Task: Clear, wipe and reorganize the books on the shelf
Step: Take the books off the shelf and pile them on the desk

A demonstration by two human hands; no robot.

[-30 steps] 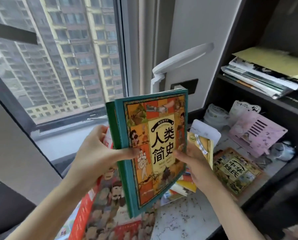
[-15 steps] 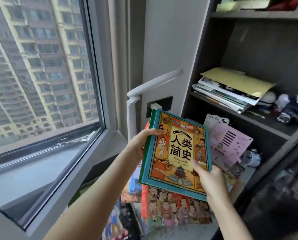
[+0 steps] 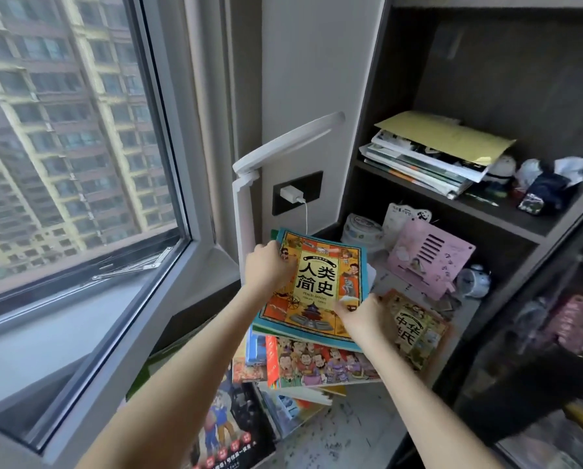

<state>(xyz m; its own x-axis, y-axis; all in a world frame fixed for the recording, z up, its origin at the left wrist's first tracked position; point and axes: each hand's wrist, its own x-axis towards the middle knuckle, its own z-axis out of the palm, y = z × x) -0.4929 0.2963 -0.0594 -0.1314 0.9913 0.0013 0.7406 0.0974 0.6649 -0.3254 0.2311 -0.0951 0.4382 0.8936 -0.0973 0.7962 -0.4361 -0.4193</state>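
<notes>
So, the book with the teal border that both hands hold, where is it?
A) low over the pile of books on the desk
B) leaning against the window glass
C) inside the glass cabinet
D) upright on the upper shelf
A: the teal-bordered book, gripped by the left hand and the right hand, sits tilted just over the pile of books on the desk.

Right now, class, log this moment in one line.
left hand: grips teal book, upper-left edge | right hand: grips lower-right corner | book: flat over book pile

book (image 3: 317, 282) atop pile (image 3: 320, 363); lamp (image 3: 246, 198) behind; window (image 3: 66, 137) left
</notes>
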